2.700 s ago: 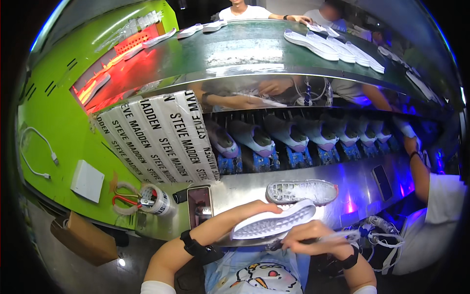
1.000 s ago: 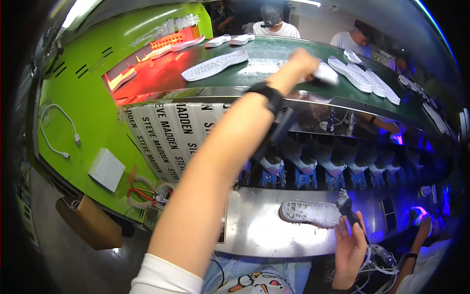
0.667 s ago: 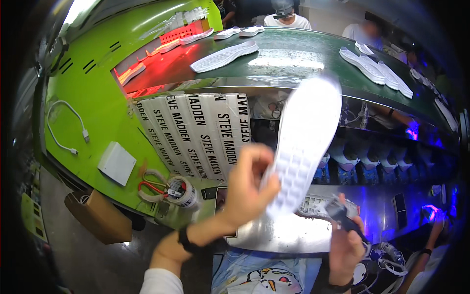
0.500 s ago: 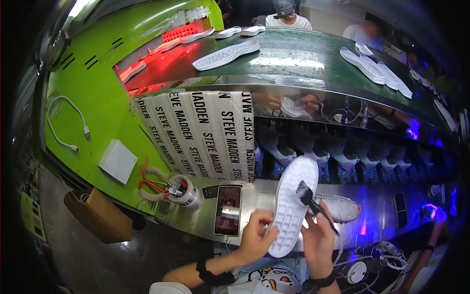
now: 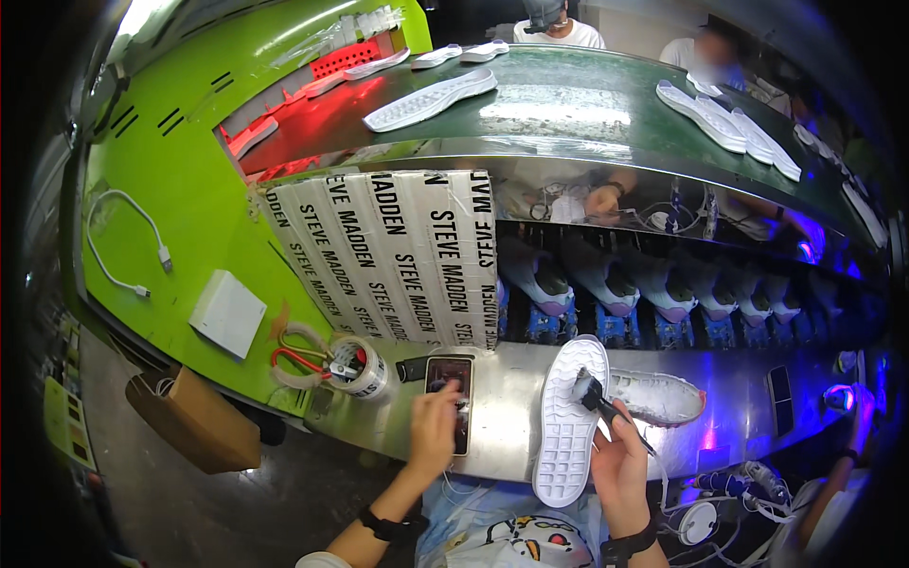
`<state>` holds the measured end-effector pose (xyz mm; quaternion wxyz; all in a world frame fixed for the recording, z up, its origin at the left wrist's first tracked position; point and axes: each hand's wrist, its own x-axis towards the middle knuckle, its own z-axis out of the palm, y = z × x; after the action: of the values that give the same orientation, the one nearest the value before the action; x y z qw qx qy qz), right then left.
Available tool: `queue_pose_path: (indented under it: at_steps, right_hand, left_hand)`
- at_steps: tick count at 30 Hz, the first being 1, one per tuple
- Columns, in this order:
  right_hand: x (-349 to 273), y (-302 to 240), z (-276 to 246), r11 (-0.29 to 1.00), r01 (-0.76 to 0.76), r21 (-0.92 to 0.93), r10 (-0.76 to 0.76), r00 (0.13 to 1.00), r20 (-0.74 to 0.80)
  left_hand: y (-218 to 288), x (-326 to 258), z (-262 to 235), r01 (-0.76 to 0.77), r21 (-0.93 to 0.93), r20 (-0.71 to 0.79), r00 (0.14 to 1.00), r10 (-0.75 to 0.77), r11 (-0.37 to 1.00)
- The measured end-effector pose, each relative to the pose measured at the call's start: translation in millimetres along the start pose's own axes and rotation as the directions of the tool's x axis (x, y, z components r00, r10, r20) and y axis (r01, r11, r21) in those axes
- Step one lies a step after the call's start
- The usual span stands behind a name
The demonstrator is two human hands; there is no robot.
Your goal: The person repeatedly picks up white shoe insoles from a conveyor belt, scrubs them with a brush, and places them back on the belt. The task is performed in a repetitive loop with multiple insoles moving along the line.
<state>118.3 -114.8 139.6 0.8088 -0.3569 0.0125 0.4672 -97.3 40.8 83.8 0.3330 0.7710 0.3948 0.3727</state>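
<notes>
My right hand (image 5: 622, 473) grips a black-handled brush (image 5: 593, 393), its bristles against the inner face of a white shoe sole (image 5: 566, 450). The fingers of that hand also reach the sole's right edge. The sole lies lengthwise, its near end past the bench's front edge, its gridded half toward me. My left hand (image 5: 433, 431) is off the sole, empty, with a finger stretched out over the screen of a phone (image 5: 464, 372); whether it touches the glass I cannot tell. Right of the sole lies another white shoe piece (image 5: 656, 396).
A tape-covered box (image 5: 398, 256) stands behind the phone. To its left are a cup of tools (image 5: 360, 369), red-handled scissors (image 5: 294, 362) and a white box (image 5: 228, 314). Shoes on lasts (image 5: 611, 275) line the lower shelf. Soles (image 5: 431, 99) lie on the green conveyor (image 5: 559, 95); people sit beyond.
My left hand has let go of the sole and moved left to the phone. The sole has come slightly nearer and now stands straighter. The brush stays in my right hand.
</notes>
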Motion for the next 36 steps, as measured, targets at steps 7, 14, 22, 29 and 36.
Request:
queue_pose_path:
  at_steps: [7, 14, 22, 29, 36]
  right_hand:
    - [-5, -1, 25, 0.989, 0.136, -0.060, -0.135, 0.991, 0.014]
    - [-24, -15, 21, -0.112, 0.762, -0.638, -0.281, 0.592, 0.755]
    - [-36, -13, 30, -0.026, 0.823, -0.568, -0.105, 0.563, 0.820]
    - [-30, -25, 34, 0.132, 0.792, -0.596, 0.151, 0.578, 0.802]
    - [-33, -45, 32, 0.231, 0.704, -0.672, 0.338, 0.589, 0.734]
  left_hand:
    - [56, -7, 91, 0.724, -0.472, 0.755, 0.626, 0.193, -0.504]
    - [2, -22, 115, 0.714, -0.354, 0.765, 0.592, 0.251, -0.605]
    - [37, 1, 95, 0.708, -0.377, 0.692, 0.644, 0.326, -0.598]
    - [37, 16, 84, 0.738, -0.526, 0.743, 0.640, 0.195, -0.422]
    - [45, 46, 76, 0.976, -0.214, 0.969, 0.206, 0.134, 0.047]
